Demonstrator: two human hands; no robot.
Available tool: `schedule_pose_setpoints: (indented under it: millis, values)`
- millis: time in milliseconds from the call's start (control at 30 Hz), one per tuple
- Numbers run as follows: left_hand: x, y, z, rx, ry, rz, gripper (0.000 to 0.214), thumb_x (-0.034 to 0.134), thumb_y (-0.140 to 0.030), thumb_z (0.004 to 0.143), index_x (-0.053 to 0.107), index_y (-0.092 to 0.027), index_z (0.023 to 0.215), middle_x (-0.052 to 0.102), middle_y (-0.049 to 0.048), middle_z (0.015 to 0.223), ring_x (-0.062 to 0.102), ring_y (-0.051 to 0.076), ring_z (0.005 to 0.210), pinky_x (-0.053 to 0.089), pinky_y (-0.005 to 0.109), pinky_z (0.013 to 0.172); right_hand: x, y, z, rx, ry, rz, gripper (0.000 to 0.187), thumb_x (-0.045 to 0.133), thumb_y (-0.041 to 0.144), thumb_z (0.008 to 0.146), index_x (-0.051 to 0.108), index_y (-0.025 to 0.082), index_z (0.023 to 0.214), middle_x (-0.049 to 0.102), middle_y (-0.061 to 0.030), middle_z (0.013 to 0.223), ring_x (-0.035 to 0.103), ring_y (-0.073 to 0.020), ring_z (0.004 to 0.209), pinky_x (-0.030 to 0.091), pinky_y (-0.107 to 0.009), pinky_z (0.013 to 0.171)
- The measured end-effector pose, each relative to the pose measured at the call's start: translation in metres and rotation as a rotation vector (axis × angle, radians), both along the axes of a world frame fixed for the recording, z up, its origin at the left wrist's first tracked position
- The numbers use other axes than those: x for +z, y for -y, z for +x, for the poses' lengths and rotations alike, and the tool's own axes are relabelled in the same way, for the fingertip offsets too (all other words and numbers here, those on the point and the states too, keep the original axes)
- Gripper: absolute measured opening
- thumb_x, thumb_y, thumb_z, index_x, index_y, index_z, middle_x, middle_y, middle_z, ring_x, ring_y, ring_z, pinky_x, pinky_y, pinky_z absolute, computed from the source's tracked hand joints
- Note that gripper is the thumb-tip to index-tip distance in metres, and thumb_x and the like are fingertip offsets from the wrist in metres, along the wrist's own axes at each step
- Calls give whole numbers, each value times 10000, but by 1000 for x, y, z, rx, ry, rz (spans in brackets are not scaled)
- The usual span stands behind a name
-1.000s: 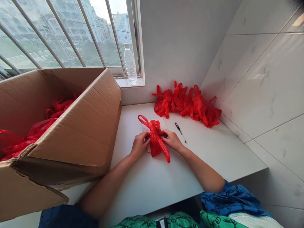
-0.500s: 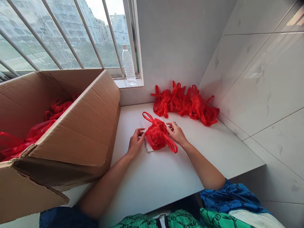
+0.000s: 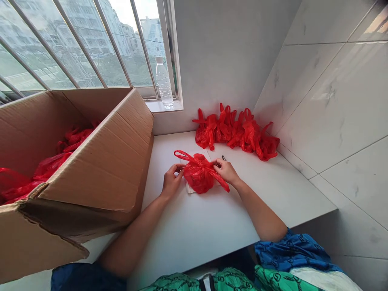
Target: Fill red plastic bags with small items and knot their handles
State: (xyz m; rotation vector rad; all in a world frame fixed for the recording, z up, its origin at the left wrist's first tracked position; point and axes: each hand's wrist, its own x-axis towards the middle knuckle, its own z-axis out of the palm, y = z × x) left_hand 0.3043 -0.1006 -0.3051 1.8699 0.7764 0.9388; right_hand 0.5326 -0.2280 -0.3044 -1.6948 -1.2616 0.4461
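Note:
A tied red plastic bag [image 3: 198, 178] lies on a paper sheet [image 3: 190, 189] on the white table. One handle loop points to the upper left and the other to the lower right. My left hand [image 3: 172, 180] is closed in a pinch on the bag's left side. On the right, the fingers of my right hand [image 3: 224, 169] pinch the bag near the base of the lower-right handle. What is inside the bag is hidden by the red plastic. The paper is mostly covered by the bag.
A large open cardboard box [image 3: 100, 161] with red bags [image 3: 51, 167] in it stands at left. Several tied red bags [image 3: 236, 131] line the wall. A pen [image 3: 223, 158] lies behind my right hand. A water bottle [image 3: 164, 85] stands on the windowsill.
The red bag has turned slightly between my hands. Its upper handle loop has swung left and down, and the lower-right handle has shifted right. More of the pen shows.

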Motion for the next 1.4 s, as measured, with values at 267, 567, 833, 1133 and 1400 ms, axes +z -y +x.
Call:
schedule_pose_setpoints:
  millis: [267, 567, 833, 1133, 1400]
  values:
    - [4, 10, 16, 16, -124, 213, 251, 533, -398, 945, 677, -219, 1047, 663, 54, 1045, 614, 198, 949, 457, 321, 855, 4, -7, -21, -56, 205, 152, 297, 561, 383, 924, 642, 265, 1183, 675, -54, 1172, 633, -221, 997, 491, -358, 871]
    - [9, 11, 21, 1, -293, 423, 89, 662, -294, 883, 684, -237, 819, 715, 12, 847, 597, 221, 886, 378, 366, 883, 5, -11, -26, -57, 124, 202, 210, 584, 388, 907, 641, 238, 771, 681, -14, 800, 602, -189, 780, 452, -304, 756]
    - [15, 3, 11, -9, -277, 536, 99, 628, -263, 905, 710, -252, 850, 698, -3, 833, 598, 201, 892, 364, 379, 952, 10, -5, -22, -108, -46, 170, 218, 594, 389, 853, 600, 213, 724, 632, 9, 713, 572, -160, 683, 445, -282, 667]
    - [24, 37, 18, 0, -333, 644, 228, 655, -446, 887, 660, -231, 963, 715, 14, 916, 614, 216, 901, 337, 400, 940, 10, -12, -28, 17, 115, 184, 345, 610, 427, 897, 642, 252, 1193, 683, -50, 1170, 642, -205, 1020, 479, -331, 891]
    - [21, 34, 20, -100, -410, 638, 107, 621, -274, 906, 647, -232, 810, 732, -21, 868, 622, 187, 846, 301, 406, 956, 6, -15, -27, -125, 119, 244, 263, 583, 421, 917, 645, 218, 761, 675, -5, 787, 613, -167, 727, 456, -276, 709]
